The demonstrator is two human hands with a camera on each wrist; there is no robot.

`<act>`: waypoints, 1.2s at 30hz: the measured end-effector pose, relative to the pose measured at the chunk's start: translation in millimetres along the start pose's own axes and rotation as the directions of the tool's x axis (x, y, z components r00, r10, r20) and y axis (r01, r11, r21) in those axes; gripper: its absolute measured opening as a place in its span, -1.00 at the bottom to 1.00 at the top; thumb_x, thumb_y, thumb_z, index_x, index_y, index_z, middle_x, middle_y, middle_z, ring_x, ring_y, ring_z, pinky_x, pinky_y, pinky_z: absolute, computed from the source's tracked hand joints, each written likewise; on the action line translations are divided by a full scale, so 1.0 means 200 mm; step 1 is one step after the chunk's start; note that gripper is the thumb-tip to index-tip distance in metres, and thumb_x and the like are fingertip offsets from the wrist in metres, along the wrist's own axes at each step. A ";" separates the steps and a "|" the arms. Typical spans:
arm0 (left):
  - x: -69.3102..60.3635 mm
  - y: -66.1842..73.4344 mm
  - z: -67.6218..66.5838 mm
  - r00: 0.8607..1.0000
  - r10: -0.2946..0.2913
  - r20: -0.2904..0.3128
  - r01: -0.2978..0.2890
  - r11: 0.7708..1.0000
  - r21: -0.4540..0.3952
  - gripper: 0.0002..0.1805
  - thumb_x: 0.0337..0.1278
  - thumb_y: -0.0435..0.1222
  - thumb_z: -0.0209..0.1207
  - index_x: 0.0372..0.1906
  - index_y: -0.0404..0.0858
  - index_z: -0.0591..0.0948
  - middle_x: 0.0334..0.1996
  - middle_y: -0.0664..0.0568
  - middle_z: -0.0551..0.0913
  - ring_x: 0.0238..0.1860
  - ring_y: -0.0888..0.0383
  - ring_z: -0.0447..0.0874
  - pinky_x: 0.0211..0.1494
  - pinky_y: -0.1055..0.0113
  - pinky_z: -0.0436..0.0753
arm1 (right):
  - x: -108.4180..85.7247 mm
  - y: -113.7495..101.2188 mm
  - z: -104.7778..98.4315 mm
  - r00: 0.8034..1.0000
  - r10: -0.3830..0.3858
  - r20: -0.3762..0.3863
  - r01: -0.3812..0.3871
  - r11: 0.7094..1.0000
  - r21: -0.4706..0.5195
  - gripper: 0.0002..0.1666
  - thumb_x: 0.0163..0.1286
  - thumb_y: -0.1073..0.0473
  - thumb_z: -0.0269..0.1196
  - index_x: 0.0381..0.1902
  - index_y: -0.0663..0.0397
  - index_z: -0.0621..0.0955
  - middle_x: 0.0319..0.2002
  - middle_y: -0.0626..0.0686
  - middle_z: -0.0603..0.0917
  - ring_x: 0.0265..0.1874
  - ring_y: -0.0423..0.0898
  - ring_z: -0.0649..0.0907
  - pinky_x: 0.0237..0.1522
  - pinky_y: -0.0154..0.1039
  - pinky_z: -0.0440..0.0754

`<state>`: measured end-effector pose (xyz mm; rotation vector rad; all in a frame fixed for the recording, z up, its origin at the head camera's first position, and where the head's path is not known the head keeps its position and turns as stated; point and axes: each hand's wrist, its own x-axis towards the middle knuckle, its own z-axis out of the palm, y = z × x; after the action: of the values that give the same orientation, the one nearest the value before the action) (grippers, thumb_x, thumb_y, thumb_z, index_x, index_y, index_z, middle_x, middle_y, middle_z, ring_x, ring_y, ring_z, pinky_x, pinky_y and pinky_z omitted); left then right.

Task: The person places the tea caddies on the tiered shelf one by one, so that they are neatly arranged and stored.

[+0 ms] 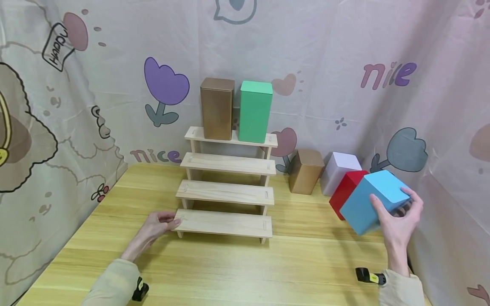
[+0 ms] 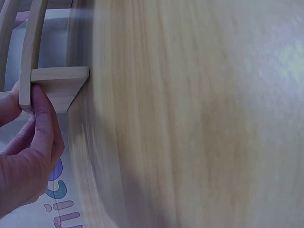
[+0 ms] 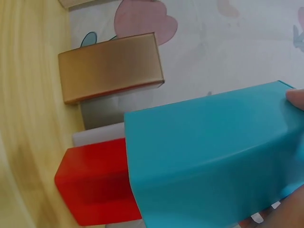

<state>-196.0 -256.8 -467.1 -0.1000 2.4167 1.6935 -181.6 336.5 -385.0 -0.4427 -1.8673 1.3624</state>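
Observation:
A blue box (image 1: 377, 199) is tilted in the air, gripped near its top by my right hand (image 1: 400, 221) with thumb and fingers on opposite sides. In the right wrist view the blue box (image 3: 204, 147) partly covers a red box (image 3: 102, 183). My left hand (image 1: 157, 229) pinches the left end of the lowest step of a wooden tiered stand (image 1: 226, 223). The left wrist view shows thumb and fingers of the left hand (image 2: 35, 147) on either side of the step board. On the top step stand a brown box (image 1: 217, 110) and a green box (image 1: 255, 112).
A gold-brown box (image 1: 306, 172) and a white box (image 1: 338, 170) stand on the wooden table (image 1: 306, 263) right of the stand, beside the red box (image 1: 344, 193). A printed curtain (image 1: 321, 55) hangs behind and along both sides.

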 end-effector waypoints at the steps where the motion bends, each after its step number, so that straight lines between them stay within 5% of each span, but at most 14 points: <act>1: 0.00 0.00 0.00 1.000 0.000 0.000 0.000 1.000 -0.005 -0.42 0.33 -0.39 0.21 0.27 -0.73 0.34 0.09 -0.51 0.58 -0.15 0.23 0.66 -0.09 0.38 0.74 | 0.00 -0.01 0.00 1.000 -0.004 0.003 0.004 1.000 0.000 -0.12 0.21 0.08 0.43 0.43 -0.41 0.29 0.40 -0.16 0.33 0.29 -0.17 0.31 0.47 0.06 0.31; 18: 0.00 0.00 0.00 1.000 -0.020 -0.010 0.020 1.000 -0.018 -0.41 0.35 -0.37 0.20 0.28 -0.72 0.34 0.06 -0.45 0.61 -0.16 0.25 0.64 -0.09 0.35 0.74 | -0.03 -0.15 0.05 0.993 -0.118 0.020 0.117 0.993 0.029 -0.14 0.17 0.13 0.43 0.41 -0.28 0.36 0.24 -0.24 0.43 0.15 -0.20 0.40 0.19 -0.15 0.40; 27: 0.00 0.00 0.00 1.000 -0.018 0.001 0.018 1.000 -0.011 -0.41 0.37 -0.36 0.19 0.29 -0.71 0.33 0.07 -0.43 0.60 -0.15 0.25 0.63 -0.10 0.36 0.73 | -0.01 -0.21 0.12 0.977 -0.204 0.057 0.195 0.971 0.137 -0.12 0.08 0.26 0.46 0.38 -0.20 0.42 0.12 -0.24 0.49 0.04 -0.21 0.48 -0.03 -0.31 0.37; 31: 0.00 0.00 0.00 1.000 -0.022 0.002 0.022 1.000 -0.015 -0.40 0.36 -0.35 0.20 0.29 -0.72 0.33 0.06 -0.41 0.61 -0.15 0.24 0.63 -0.09 0.36 0.73 | -0.02 -0.24 0.16 0.975 -0.203 0.092 0.192 0.975 0.116 -0.13 0.12 0.19 0.45 0.39 -0.26 0.40 0.17 -0.21 0.50 0.08 -0.18 0.48 0.13 -0.20 0.47; 36: -0.01 0.01 0.00 1.000 -0.030 0.001 0.030 0.999 -0.012 -0.39 0.35 -0.35 0.21 0.29 -0.71 0.33 0.08 -0.41 0.61 -0.14 0.24 0.64 -0.05 0.36 0.73 | -0.02 -0.28 0.20 0.967 -0.216 0.137 0.203 0.973 0.106 -0.13 0.14 0.12 0.44 0.41 -0.31 0.37 0.32 -0.11 0.47 0.17 -0.12 0.47 0.39 0.21 0.43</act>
<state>-195.0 -256.4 -465.9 -0.1365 2.3926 1.6955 -201.0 287.1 -340.9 -0.0952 -1.9005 1.3597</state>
